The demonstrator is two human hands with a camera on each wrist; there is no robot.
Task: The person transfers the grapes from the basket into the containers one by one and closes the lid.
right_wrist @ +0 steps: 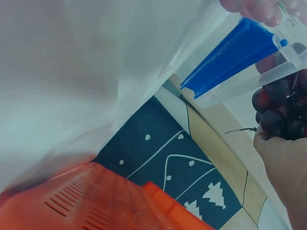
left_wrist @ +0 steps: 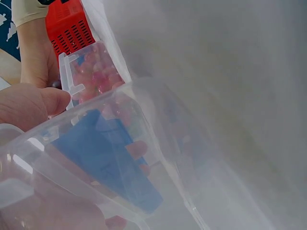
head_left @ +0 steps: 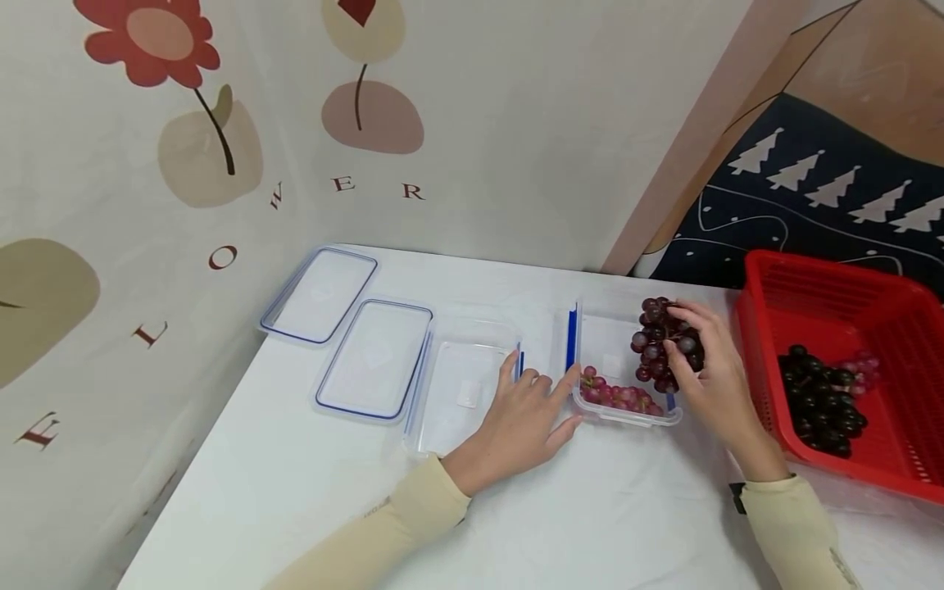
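Dark red grape bunch (head_left: 652, 344), right of centre in the head view, at the right side of an open clear box (head_left: 627, 419). The right hand (head_left: 711, 373) is clamped on it, thumb and fingers curled about its right side. Pink grapes (head_left: 619, 397) lie along the near end of the same box. The left hand (head_left: 519, 418) has its fingers spread apart and grips nothing; its index finger reaches the box's near left corner. The step in hand appears to be the placing of the dark bunch beside the pink one; the next move would call for settling it within the walls, then loosening the grip without crushing fruit.

Farther out, a second clear box (head_left: 450, 393) stands at centre, with two blue-edged clear lids (head_left: 374, 356) to its left. At the right edge, a red basket (head_left: 833, 283) holds black grapes (head_left: 819, 406) and a small pink bunch (head_left: 863, 373).

Whether the dark bunch touches the box floor cannot be told. The right fingers partly cover it; the frame cuts off the basket and, in the right wrist view, the bunch. Whether the lids cover further boxes is unclear.
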